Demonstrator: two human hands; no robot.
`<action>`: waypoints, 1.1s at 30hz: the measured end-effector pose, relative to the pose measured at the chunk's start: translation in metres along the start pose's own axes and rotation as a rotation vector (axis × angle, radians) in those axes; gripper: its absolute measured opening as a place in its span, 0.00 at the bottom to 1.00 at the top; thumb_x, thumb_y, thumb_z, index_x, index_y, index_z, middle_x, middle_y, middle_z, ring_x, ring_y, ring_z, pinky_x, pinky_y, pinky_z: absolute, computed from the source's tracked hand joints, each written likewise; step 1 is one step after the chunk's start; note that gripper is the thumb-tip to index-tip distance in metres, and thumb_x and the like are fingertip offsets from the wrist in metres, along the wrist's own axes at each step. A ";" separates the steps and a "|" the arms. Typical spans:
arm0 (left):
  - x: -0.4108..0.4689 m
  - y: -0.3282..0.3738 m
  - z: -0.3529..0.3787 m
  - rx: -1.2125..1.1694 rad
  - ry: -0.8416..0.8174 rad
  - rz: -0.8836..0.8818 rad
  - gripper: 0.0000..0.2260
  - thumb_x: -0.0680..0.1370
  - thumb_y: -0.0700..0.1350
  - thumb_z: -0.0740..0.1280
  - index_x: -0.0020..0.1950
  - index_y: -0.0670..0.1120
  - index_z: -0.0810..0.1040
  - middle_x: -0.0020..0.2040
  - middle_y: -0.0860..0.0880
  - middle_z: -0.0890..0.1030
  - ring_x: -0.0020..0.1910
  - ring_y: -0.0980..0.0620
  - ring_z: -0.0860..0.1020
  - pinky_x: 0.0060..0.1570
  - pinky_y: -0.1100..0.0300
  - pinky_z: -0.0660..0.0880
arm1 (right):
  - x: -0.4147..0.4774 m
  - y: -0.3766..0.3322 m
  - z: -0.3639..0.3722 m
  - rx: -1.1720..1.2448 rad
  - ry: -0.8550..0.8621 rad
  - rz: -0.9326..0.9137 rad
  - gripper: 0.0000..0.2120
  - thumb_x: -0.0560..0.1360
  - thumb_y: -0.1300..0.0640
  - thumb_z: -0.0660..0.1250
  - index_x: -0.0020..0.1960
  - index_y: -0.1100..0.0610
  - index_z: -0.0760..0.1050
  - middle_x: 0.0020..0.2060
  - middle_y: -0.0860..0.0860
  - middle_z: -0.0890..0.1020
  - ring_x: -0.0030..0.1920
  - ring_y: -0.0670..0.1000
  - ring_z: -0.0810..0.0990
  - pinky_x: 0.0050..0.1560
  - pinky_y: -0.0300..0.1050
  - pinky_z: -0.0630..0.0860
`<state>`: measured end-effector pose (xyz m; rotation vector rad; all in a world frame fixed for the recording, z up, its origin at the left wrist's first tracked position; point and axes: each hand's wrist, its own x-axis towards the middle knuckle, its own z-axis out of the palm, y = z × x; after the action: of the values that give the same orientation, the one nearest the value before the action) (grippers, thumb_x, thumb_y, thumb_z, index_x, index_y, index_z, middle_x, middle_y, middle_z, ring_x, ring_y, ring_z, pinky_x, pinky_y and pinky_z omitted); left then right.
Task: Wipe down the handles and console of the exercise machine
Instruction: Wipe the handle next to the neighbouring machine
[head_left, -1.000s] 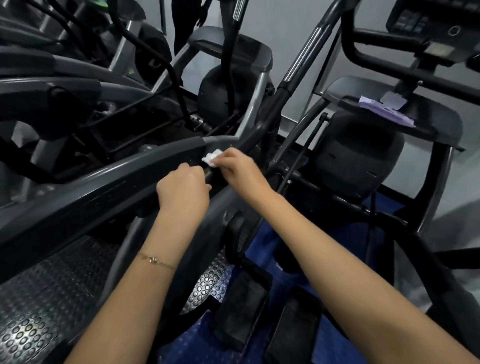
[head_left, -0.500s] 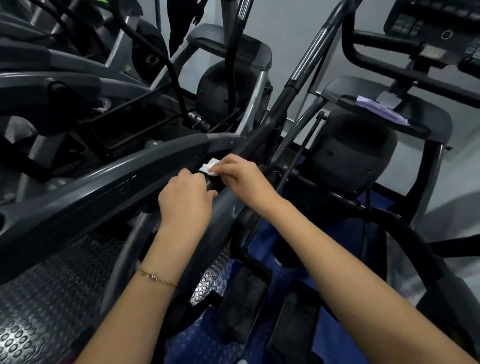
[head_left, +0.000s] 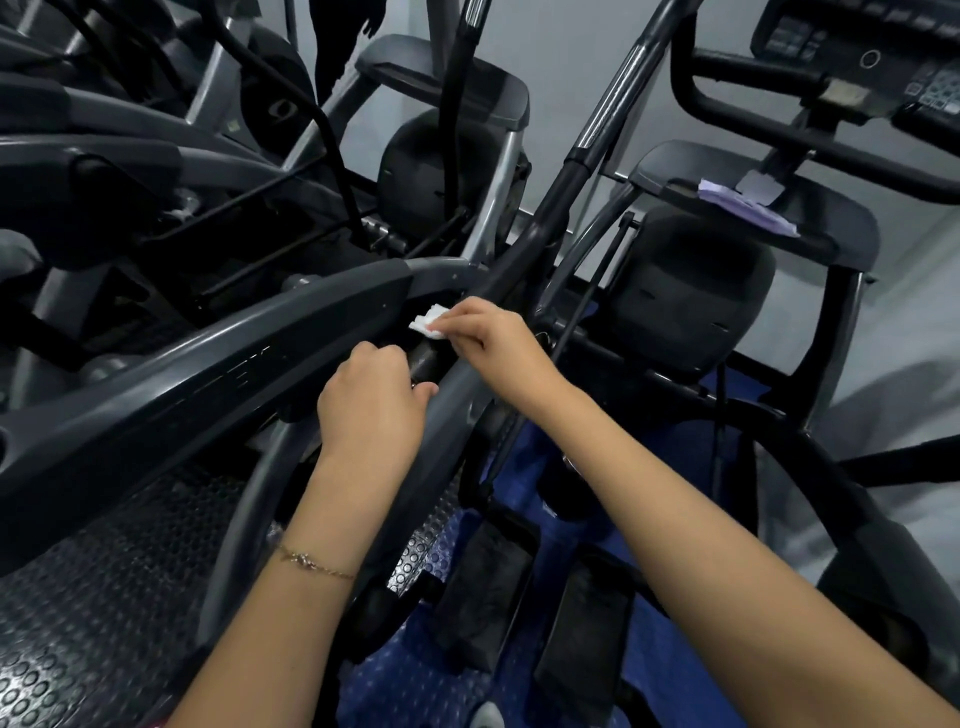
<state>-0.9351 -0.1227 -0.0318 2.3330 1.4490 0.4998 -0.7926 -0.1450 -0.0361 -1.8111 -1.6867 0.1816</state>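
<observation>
The left grip (head_left: 371, 400) has fingers + thumb curled round the short black handle (head_left: 427, 361) of the exercise machine, w/ the thumb tip showing under it. The right grip (head_left: 491, 343) pinches a small folded white wipe (head_left: 428, 322) betw. thumb & fingertips. The wipe is pressed on the far end of that same handle, just beyond the left grip. The two grips are near each other but apart.

The handle sits where the wide grey side rail (head_left: 208, 384) meets the long upright arm bar (head_left: 597, 119), approx. mid-view. A thin bracelet (head_left: 317, 565) is on the left wrist.

The console (head_left: 857, 62) is at the top right, dark w/ button rows, well apart from both grips. A purple cloth (head_left: 743, 210) lies on the top cover above the black housing (head_left: 691, 312), below the console.

Two black pedals (head_left: 483, 597) show low betw. the forearms, over the blue floor (head_left: 675, 654). A studded rubber mat (head_left: 78, 597) is at bottom left. Another machine (head_left: 441, 145) stands behind.
</observation>
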 end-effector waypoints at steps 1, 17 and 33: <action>0.000 0.000 -0.001 0.008 -0.005 0.005 0.19 0.76 0.52 0.67 0.62 0.43 0.75 0.59 0.44 0.75 0.58 0.44 0.75 0.52 0.54 0.72 | 0.003 0.000 -0.001 0.001 0.015 0.035 0.11 0.77 0.66 0.61 0.55 0.62 0.80 0.52 0.55 0.80 0.53 0.49 0.77 0.53 0.27 0.69; 0.005 -0.008 -0.007 0.044 -0.063 0.011 0.14 0.74 0.50 0.66 0.56 0.45 0.76 0.54 0.45 0.78 0.51 0.44 0.78 0.42 0.55 0.72 | -0.033 -0.024 0.029 0.204 0.125 -0.013 0.14 0.71 0.73 0.62 0.52 0.64 0.81 0.47 0.53 0.81 0.50 0.53 0.79 0.54 0.51 0.77; 0.003 0.072 -0.021 -0.728 -0.187 0.287 0.06 0.75 0.45 0.69 0.39 0.45 0.79 0.35 0.49 0.80 0.32 0.56 0.76 0.38 0.63 0.74 | -0.075 -0.007 -0.076 0.901 0.500 0.335 0.11 0.74 0.70 0.63 0.45 0.55 0.74 0.38 0.50 0.78 0.41 0.47 0.76 0.44 0.38 0.74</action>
<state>-0.8873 -0.1479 0.0211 1.9160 0.6775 0.7162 -0.7717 -0.2424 0.0024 -1.2653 -0.7398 0.4920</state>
